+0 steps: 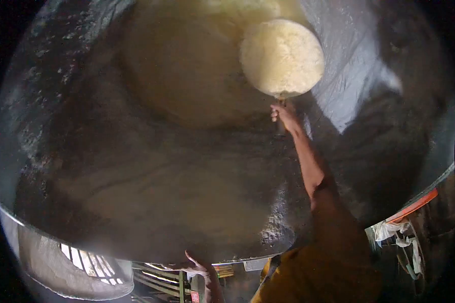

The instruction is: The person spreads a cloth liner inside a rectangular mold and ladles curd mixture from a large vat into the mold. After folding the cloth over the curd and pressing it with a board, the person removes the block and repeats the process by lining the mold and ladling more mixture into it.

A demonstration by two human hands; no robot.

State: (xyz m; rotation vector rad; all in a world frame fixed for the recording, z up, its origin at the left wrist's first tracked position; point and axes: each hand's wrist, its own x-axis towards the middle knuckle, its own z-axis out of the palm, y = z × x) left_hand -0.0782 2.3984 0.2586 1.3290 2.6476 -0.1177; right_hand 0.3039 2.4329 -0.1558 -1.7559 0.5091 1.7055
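Note:
A huge dark metal pan (101,166) with a wide curved wall fills most of the view. My right arm reaches far over it. My right hand (286,117) is closed round the short handle of a large round ladle (282,58), which looks full of pale yellow, frothy stuff. Beneath and beside the ladle, murky yellowish liquid (187,70) lies in the bottom of the pan. At the near rim rests my left hand (194,266), thumb raised and fingers stretched along the edge, holding nothing that shows.
Below the rim at the left stands a pale, rounded vessel or wall piece (76,267) with a barred bright patch. Green slats (159,280) show beside my left forearm. At the right are an orange-red strip (414,206) and hanging white cloths (392,230).

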